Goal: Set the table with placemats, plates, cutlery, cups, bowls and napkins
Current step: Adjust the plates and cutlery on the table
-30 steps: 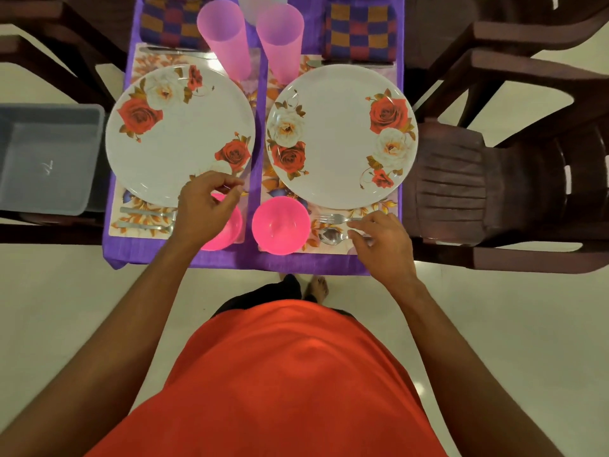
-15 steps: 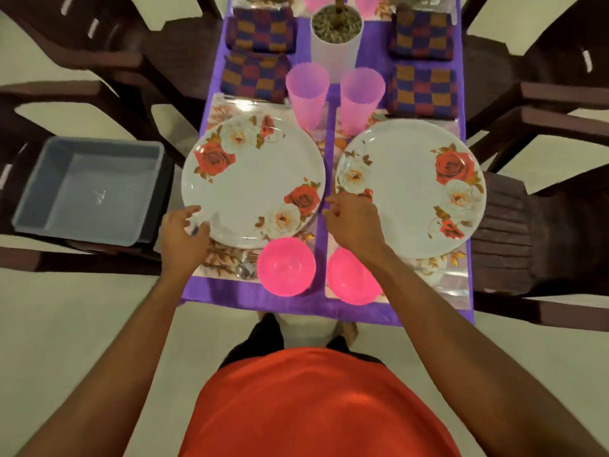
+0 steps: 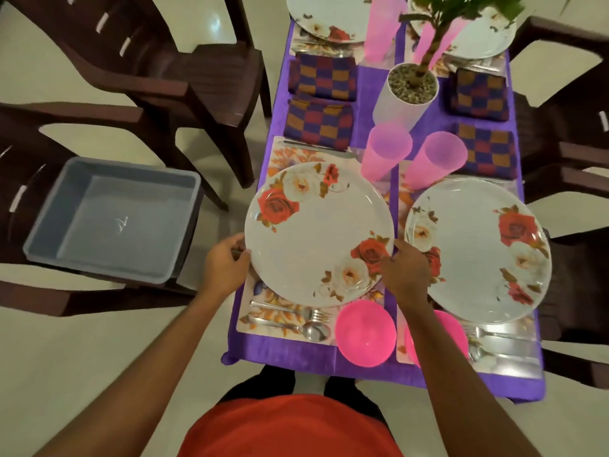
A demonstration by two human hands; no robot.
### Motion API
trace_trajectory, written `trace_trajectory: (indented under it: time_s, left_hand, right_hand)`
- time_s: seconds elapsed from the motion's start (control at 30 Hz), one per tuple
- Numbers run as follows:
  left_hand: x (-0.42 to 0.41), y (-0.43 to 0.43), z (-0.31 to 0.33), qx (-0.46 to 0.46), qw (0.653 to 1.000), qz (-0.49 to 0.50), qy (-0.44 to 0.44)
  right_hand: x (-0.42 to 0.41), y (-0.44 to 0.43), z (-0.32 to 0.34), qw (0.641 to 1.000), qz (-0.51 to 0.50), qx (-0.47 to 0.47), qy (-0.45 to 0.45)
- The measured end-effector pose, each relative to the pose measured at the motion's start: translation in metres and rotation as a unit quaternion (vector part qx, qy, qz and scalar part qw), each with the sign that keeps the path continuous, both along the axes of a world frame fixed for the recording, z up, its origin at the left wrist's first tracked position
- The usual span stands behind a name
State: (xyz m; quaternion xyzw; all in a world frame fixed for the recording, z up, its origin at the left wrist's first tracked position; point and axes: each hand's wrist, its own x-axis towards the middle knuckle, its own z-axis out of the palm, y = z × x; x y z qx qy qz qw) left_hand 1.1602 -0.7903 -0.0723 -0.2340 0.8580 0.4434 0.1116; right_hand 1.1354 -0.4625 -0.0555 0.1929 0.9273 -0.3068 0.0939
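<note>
Fork (image 3: pixel 290 312) and spoon (image 3: pixel 296 328) before plate (image 3: pixel 316 232)

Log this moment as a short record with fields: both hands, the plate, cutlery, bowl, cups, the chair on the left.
Left hand: grips the left rim of the near-left plate
Right hand: grips its right rim
Plate lifted or resting: cannot tell
Cutlery: fork and spoon lie on the placemat, on the person's side of the plate
Bowl: pink bowl, right of the spoon
Cups: left pink cup, right pink cup, upright
Chair: grey tub on the seat
</note>
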Motion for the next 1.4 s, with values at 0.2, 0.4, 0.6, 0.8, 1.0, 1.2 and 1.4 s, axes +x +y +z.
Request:
trace_trajectory:
  time_s: [0.2,0.4,0.6,0.8,1.0,1.2,1.4]
  left_hand:
    - [-0.008,-0.005,-0.002,0.055,0.998,0.026,0.001]
    - [-0.018,-0.007,-0.002,0.108,0.993,0.043,-0.009]
    - [-0.014,-0.006,-0.002,0.085,0.995,0.046,0.007]
    - [0.032,0.012,0.010,-0.064,0.973,-0.148,0.164]
    - [0.073,0.033,-0.001,-0.108,0.909,-0.370,0.156]
    - [0.068,0.029,-0.002,-0.193,0.890,-0.387,0.147]
    - [0.069,0.030,-0.004,-0.178,0.897,-0.382,0.131]
  right_hand:
    - [-0.005,-0.010,0.006,1.000,-0.008,0.011,-0.003]
    - [-0.012,-0.007,0.002,1.000,-0.016,0.018,-0.004]
    - [-0.009,-0.004,0.012,1.000,0.007,0.005,0.009]
    - [0.027,0.003,0.032,0.993,0.094,0.020,0.073]
    - [0.072,0.011,0.031,0.961,0.242,0.077,0.108]
    - [0.081,0.016,0.024,0.948,0.295,0.118,0.024]
    - [0.080,0.011,0.026,0.945,0.304,0.116,0.023]
